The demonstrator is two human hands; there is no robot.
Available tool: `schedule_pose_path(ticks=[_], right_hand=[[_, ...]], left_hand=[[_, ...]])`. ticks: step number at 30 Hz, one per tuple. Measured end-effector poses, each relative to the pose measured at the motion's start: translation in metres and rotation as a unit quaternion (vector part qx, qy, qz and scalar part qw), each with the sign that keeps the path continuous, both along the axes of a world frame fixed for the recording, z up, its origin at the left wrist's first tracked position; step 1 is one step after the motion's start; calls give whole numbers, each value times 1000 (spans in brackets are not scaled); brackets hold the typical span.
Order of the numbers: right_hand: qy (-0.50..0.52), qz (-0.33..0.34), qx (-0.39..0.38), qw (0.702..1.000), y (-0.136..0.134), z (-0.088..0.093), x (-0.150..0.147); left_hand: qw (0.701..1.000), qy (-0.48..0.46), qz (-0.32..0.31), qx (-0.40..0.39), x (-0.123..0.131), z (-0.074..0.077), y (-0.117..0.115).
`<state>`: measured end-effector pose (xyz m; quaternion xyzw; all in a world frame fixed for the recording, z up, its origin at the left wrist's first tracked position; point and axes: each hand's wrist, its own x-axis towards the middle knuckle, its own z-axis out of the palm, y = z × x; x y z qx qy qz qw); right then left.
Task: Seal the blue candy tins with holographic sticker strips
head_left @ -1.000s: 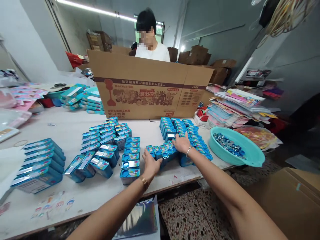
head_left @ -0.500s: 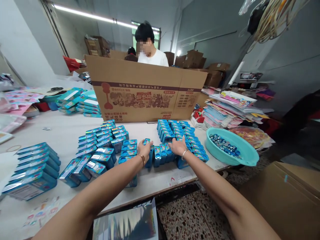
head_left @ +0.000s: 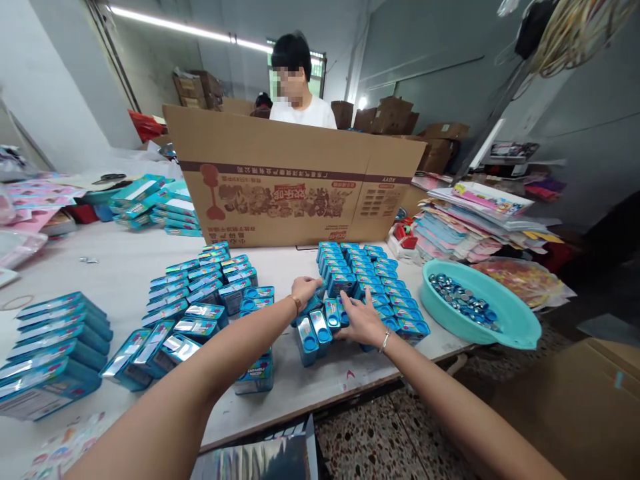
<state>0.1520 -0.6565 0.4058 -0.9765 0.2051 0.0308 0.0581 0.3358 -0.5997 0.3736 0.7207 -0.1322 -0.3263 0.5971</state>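
Several small blue boxes with a round recess in the top stand between my hands. My left hand [head_left: 306, 292] is closed around a blue box [head_left: 316, 304], mostly hidden by the fingers. My right hand [head_left: 361, 320] has thumb and fingers around the right end of a short row, touching a blue box [head_left: 332, 312]. Two blue boxes [head_left: 308, 340] stand just in front, side by side and slightly turned. Behind my right hand are neat rows of blue boxes [head_left: 345, 267]. To the left of my left hand, more blue boxes [head_left: 203, 311] stand in looser rows.
A turquoise basin [head_left: 520, 327] of shiny round pieces sits at the table's right edge. A large cardboard box [head_left: 300, 160] stands across the back, with a person in white [head_left: 305, 110] behind it. Paper stacks [head_left: 460, 213] lie at right, and a carton [head_left: 565, 400] stands below.
My left hand has moved right, closer to my right hand. The small boxes between the hands have shifted, and two now stand turned nearer the front edge. The view has shifted slightly.
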Motion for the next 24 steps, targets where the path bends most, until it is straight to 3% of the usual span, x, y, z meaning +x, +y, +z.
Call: schedule_pose_path(ticks=[7, 12, 17, 20, 24], right_hand=[[-87, -35, -67, 993, 34, -23, -5], [-187, -71, -102, 974, 61, -54, -32], [-314, -84, -85, 942, 97, -84, -53], [-355, -70, -87, 928, 117, -92, -41], [-340, -60, -115, 932, 128, -98, -17]], left_hand=[[988, -20, -128, 87, 10, 8, 14], [958, -79, -226, 161, 15, 23, 22], [909, -198, -298, 213, 13, 33, 21], [871, -275, -341, 223, 8, 37, 14], [817, -356, -397, 221, 7, 49, 11]])
